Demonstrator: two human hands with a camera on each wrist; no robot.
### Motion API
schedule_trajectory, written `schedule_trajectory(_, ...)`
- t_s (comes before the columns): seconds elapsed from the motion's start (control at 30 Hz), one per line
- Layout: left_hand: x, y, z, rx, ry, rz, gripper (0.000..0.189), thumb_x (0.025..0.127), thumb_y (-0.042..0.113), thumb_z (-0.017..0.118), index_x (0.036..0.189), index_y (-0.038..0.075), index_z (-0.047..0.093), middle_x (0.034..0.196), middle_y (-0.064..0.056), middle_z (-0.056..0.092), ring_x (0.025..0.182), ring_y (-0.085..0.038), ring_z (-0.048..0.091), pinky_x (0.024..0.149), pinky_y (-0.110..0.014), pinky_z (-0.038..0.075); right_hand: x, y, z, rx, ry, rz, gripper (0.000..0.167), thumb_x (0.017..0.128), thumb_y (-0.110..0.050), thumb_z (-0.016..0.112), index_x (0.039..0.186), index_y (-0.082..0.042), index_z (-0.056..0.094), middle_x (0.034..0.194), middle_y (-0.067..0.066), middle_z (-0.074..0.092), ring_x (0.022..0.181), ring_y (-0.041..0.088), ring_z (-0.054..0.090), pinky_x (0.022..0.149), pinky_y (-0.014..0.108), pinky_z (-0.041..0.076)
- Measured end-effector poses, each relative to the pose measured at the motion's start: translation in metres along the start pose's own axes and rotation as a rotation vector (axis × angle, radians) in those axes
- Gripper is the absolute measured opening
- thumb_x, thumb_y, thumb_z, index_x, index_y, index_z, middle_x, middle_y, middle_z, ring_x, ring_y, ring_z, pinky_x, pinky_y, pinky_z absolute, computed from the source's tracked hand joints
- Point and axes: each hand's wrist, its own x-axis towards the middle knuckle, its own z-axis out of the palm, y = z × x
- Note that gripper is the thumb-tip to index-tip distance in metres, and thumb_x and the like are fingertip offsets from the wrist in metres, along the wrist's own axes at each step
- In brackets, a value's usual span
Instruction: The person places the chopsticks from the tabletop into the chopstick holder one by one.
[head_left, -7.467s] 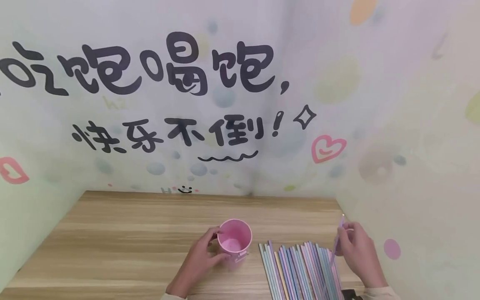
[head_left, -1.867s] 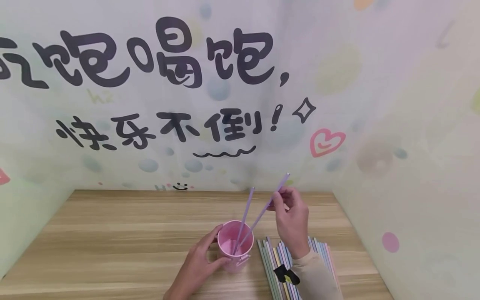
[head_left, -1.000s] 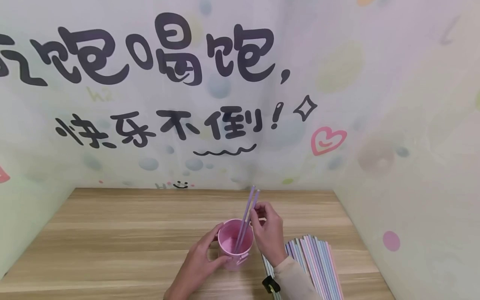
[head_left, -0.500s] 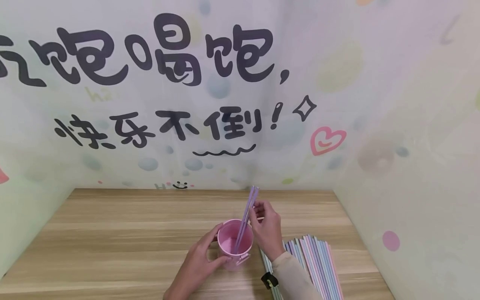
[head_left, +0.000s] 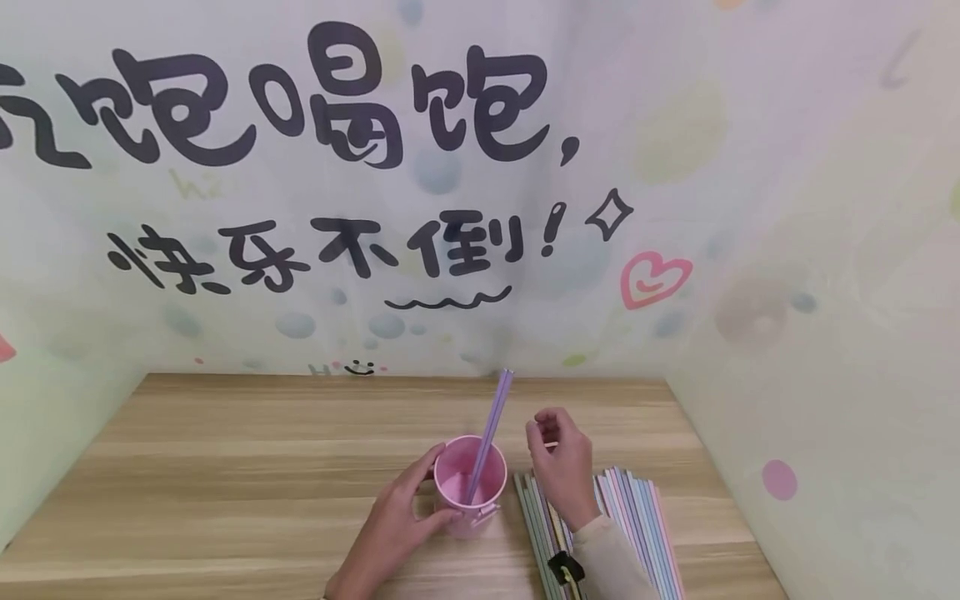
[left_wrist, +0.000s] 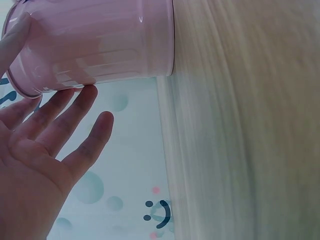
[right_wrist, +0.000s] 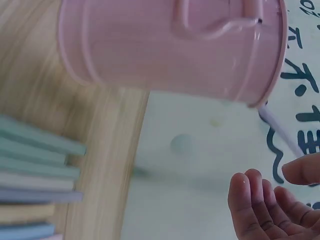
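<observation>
A small pink bucket [head_left: 472, 518] with a handle stands on the wooden table. My left hand [head_left: 401, 521] holds it from the left, thumb near the front and fingers at the far side; the left wrist view shows fingertips against the bucket's wall [left_wrist: 95, 40]. Two slim purple sticks [head_left: 491, 425] lean side by side in the bucket, their tops rising above the rim. To their right, my right hand [head_left: 562, 462] hangs apart from them with loosely bent fingers and nothing in it. Its thumb and fingers stand apart in the right wrist view.
Several pastel sticks [head_left: 637, 525] lie in a row on the table [head_left: 247, 500] to the bucket's right, partly hidden by my right forearm [head_left: 611, 554]. Printed walls [head_left: 450, 342] close off the back and sides.
Earlier, my right hand brought a second purple stick from the row and set it beside the first one in the bucket. Now it has let go and moved right. The left hand keeps its hold.
</observation>
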Motion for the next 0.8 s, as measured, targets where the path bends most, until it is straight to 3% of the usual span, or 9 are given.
schedule_trajectory(0.2, 0.0, -0.003, 0.001, 0.003, 0.004, 0.009, 0.088, 0.077, 0.031, 0.085, 0.152, 0.03, 0.039, 0.134, 0.005, 0.061, 0.114, -0.017, 0.062, 0.099, -0.045, 0.052, -0.007, 0.027, -0.035, -0.157, 0.003, 0.052, 0.005, 0.098, -0.011, 0.063, 0.097, -0.007, 0.066, 0.081, 0.002, 0.065, 0.073, 0.013, 0.061, 0.062, 0.023, 0.054)
schedule_trajectory(0.5, 0.0, -0.003, 0.001, 0.003, 0.003, 0.025, 0.09, 0.076, 0.029, 0.086, 0.152, 0.033, 0.038, 0.135, 0.005, 0.061, 0.115, -0.014, 0.062, 0.099, -0.044, 0.052, -0.024, 0.062, -0.084, -0.358, -0.066, 0.196, 0.011, 0.095, -0.01, 0.063, 0.1, -0.002, 0.068, 0.083, 0.005, 0.069, 0.073, 0.014, 0.062, 0.062, 0.024, 0.05)
schedule_trajectory(0.8, 0.0, -0.004, 0.001, -0.005, -0.004, 0.017, 0.09, 0.077, 0.027, 0.086, 0.152, 0.034, 0.038, 0.137, 0.005, 0.059, 0.116, -0.014, 0.061, 0.1, -0.043, 0.052, -0.032, 0.099, -0.129, -0.462, -0.099, 0.315, 0.023, 0.096, -0.015, 0.061, 0.106, 0.005, 0.068, 0.095, 0.018, 0.071, 0.086, 0.031, 0.068, 0.074, 0.046, 0.056)
